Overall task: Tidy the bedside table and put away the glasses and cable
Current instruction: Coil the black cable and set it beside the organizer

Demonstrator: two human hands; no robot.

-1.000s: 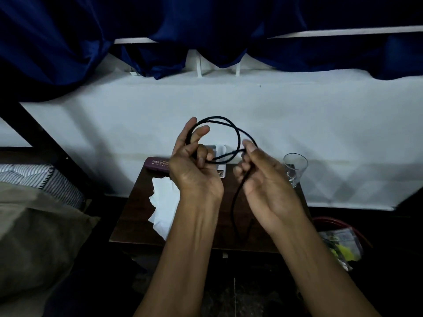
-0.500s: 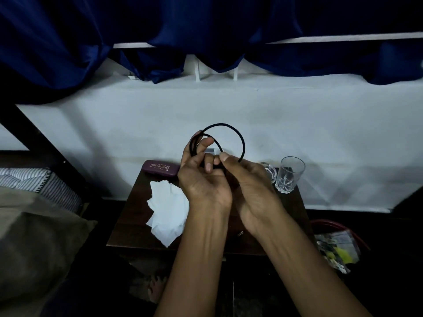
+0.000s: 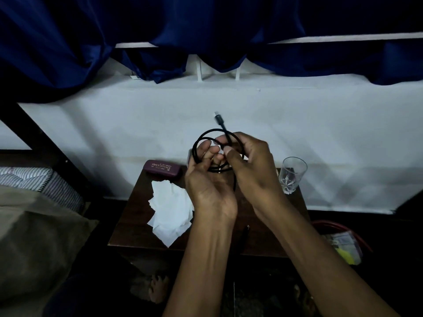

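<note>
- two hands raised over the bedside table [image 3: 137, 225], both gripping the black usb cable [image 3: 201, 139]
- left hand [image 3: 207, 179] clasps the coil; right hand [image 3: 249, 163] pinches the free end
- plug tip [image 3: 217, 117] points up and away, nearest the right hand
- glasses case [image 3: 163, 168] lies at the table's back left

Bedroom, bedside table [image 3: 128, 227], striped pillow [image 3: 34, 181] (bed beside), blue curtains [image 3: 68, 42]

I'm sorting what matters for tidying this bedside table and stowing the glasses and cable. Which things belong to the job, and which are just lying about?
Belongs to the job:
black cable, coiled in both hands
maroon glasses case
white tissues
drinking glass
bedside table

Just lying about:
blue curtain
striped pillow
plastic bag on the floor
</note>
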